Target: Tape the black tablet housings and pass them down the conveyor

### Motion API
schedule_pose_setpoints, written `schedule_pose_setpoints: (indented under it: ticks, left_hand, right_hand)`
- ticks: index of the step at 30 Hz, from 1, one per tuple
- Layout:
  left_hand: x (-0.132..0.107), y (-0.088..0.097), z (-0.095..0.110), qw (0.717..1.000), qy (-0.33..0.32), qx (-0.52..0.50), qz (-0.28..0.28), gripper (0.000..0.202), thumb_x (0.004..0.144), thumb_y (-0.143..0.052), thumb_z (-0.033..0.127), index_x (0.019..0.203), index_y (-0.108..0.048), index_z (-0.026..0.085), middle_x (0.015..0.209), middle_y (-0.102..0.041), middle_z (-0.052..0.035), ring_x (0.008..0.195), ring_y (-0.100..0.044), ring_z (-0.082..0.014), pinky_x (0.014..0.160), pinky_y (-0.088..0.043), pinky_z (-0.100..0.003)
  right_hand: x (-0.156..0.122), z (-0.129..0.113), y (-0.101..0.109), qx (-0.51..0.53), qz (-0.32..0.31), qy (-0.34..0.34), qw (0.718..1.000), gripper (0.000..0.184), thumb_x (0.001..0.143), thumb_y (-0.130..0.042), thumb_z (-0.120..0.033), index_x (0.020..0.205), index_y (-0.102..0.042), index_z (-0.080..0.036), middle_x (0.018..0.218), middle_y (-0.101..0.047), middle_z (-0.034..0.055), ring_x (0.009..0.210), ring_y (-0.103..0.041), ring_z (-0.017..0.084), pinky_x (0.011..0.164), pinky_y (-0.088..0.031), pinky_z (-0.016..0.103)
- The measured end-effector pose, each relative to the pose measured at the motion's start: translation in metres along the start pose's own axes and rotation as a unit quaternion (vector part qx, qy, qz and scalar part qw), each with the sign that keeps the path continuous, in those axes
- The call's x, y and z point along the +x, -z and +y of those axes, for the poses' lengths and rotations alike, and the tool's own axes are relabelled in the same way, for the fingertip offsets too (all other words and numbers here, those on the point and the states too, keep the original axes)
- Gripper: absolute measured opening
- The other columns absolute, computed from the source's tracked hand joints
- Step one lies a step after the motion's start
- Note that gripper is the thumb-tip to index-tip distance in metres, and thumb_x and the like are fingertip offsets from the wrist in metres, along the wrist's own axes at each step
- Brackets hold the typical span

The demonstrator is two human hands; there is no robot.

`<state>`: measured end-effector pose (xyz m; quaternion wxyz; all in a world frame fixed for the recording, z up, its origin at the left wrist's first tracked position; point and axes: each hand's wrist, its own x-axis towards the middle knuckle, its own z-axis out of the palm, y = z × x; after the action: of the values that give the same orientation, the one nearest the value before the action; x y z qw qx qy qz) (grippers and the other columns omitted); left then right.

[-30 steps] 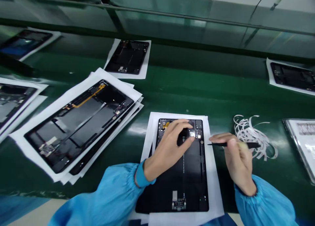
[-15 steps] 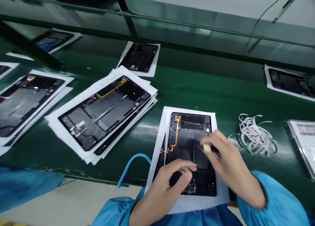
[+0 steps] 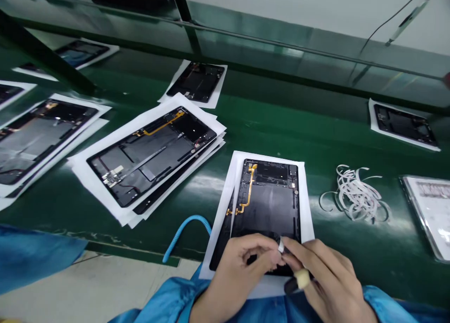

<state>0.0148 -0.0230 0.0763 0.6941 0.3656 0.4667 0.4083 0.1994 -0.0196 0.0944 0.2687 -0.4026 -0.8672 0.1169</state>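
Note:
An opened black tablet with an orange flex cable lies on white paper at the near edge of the green bench. Both my hands meet over its near end. My left hand is closed, its fingertips pinching at a small white strip. My right hand pinches the same strip from the right, and a dark tool with a pale tip is tucked under its fingers. Blue sleeves cover both wrists.
A stack of opened tablets on paper lies to the left, another stack farther left. Single tablets rest at the back and right. A heap of white strips, a laminated sheet and a blue coiled cord are nearby.
Both hands have drawn back from the tablet's top to its near end and come together on a small white strip. The view has swung left.

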Motion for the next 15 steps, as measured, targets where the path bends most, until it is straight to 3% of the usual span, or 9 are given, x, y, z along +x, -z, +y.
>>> schedule_pose_setpoints:
  ticks: [3, 9, 12, 15]
  left_hand:
    - [0.0, -0.003, -0.003, 0.984, -0.117, 0.133, 0.023, 0.013, 0.089, -0.067, 0.021, 0.08, -0.076, 0.018, 0.072, -0.073, -0.0025, 0.064, -0.066, -0.0121, 0.062, -0.052, -0.018]
    - [0.003, -0.005, -0.008, 0.886, -0.354, 0.301, 0.002, 0.02, 0.095, -0.051, 0.004, 0.101, -0.066, 0.014, 0.087, -0.072, -0.0066, 0.077, -0.065, -0.0144, 0.069, -0.054, -0.022]
    - [0.006, -0.008, -0.008, 0.846, -0.394, 0.36, -0.012, 0.024, 0.095, -0.045, 0.002, 0.108, -0.062, 0.012, 0.089, -0.07, -0.009, 0.077, -0.063, -0.0168, 0.069, -0.056, -0.027]
    - [0.008, -0.011, -0.004, 0.839, -0.368, 0.4, -0.021, 0.028, 0.094, -0.044, 0.001, 0.109, -0.063, 0.014, 0.089, -0.07, -0.0085, 0.077, -0.064, -0.0184, 0.071, -0.057, -0.031]
  right_hand:
    - [0.005, 0.004, 0.011, -0.017, -0.036, 0.026, 0.999, 0.033, 0.1, -0.032, -0.011, 0.119, -0.058, -0.012, 0.081, -0.068, 0.0049, 0.06, -0.063, 0.013, 0.062, -0.053, 0.024]
    - [0.011, 0.003, 0.024, -0.108, -0.099, 0.087, 0.985, 0.039, 0.101, -0.022, -0.011, 0.121, -0.055, -0.001, 0.071, -0.064, 0.0065, 0.055, -0.059, 0.015, 0.05, -0.049, 0.028]
    - [0.009, 0.002, 0.024, -0.173, -0.098, 0.125, 0.972, 0.037, 0.096, -0.026, -0.004, 0.117, -0.055, 0.004, 0.071, -0.062, 0.0091, 0.054, -0.057, 0.018, 0.049, -0.046, 0.032]
    - [0.008, 0.0, 0.023, -0.205, -0.093, 0.138, 0.964, 0.037, 0.094, -0.027, -0.002, 0.116, -0.056, 0.003, 0.071, -0.062, 0.0095, 0.056, -0.055, 0.019, 0.05, -0.045, 0.033]
